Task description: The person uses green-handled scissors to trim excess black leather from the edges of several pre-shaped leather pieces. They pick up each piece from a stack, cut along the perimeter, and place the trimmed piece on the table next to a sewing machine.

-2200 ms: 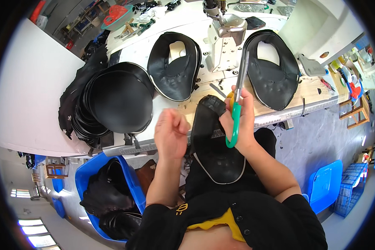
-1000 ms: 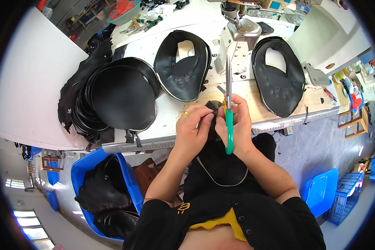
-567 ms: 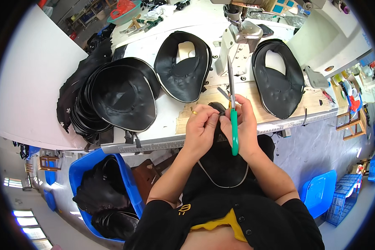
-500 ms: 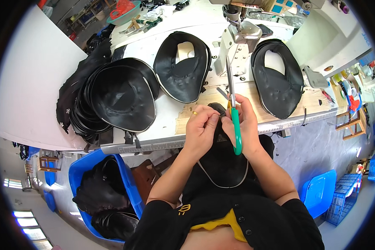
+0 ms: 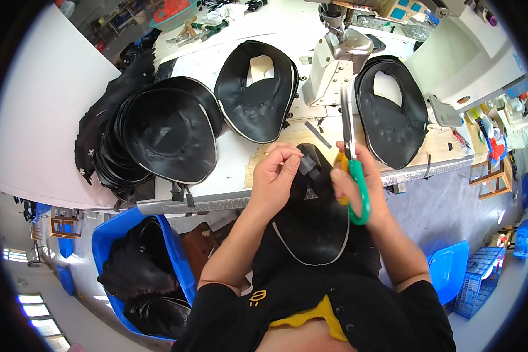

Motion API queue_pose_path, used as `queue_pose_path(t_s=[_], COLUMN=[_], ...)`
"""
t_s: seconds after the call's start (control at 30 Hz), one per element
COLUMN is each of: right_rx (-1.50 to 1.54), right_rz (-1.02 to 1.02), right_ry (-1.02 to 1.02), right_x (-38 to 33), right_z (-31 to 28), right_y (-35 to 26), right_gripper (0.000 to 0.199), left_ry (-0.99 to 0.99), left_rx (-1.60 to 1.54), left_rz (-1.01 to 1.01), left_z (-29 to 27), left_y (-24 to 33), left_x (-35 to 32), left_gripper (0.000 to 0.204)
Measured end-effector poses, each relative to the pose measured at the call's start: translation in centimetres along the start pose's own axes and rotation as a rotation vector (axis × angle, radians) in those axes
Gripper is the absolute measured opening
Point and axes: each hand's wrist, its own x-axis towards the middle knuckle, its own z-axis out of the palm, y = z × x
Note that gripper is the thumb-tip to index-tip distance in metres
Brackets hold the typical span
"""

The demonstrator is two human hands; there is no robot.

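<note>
Close to the table's front edge, my left hand [image 5: 277, 180] pinches a short dark strip [image 5: 310, 166] at the top of a black leather-like piece [image 5: 312, 234]. This piece, with a pale rim along its lower curve, hangs down over my lap. To the right of the strip, my right hand [image 5: 366, 185] is wrapped round green-handled scissors [image 5: 358, 190]. Their blades point up and away from me, apart from the strip; a yellow part shows beside the fingers. Some of the right fingers are smeared by motion.
Nested black shaped pieces [image 5: 170, 138] are piled on the table's left, with another black piece [image 5: 258, 94] beside them and more stacked [image 5: 391, 117] at the right. A sewing machine [image 5: 343, 50] stands behind. A blue bin [image 5: 185, 261] with black material sits below left.
My right hand has moved right with the scissors, away from my left hand. The dark strip now shows in my left fingers, where both hands had met before.
</note>
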Motion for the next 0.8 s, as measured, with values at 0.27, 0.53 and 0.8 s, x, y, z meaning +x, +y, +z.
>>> queue_pose_path(t_s=[0.27, 0.53, 0.8], right_rx=[-1.255, -1.588, -1.949], right_rz=[-0.393, -0.623, -0.761], right_ry=[-0.549, -0.757, -0.865], right_x=[2.5, 4.8, 4.7], right_z=[-8.5, -5.6, -5.1], right_y=[-10.3, -11.7, -12.9], right_gripper=[0.058, 0.04, 0.034], left_ry=[-0.158, -0.278, -0.247], left_rx=[-0.137, -0.044, -0.005], left_rz=[-0.083, -0.024, -0.25], left_z=[-0.4, -0.1, 0.2], left_y=[-0.1, 0.5, -1.0], left_x=[0.3, 1.2, 1.7], left_gripper=[0.009, 0.008, 0.013])
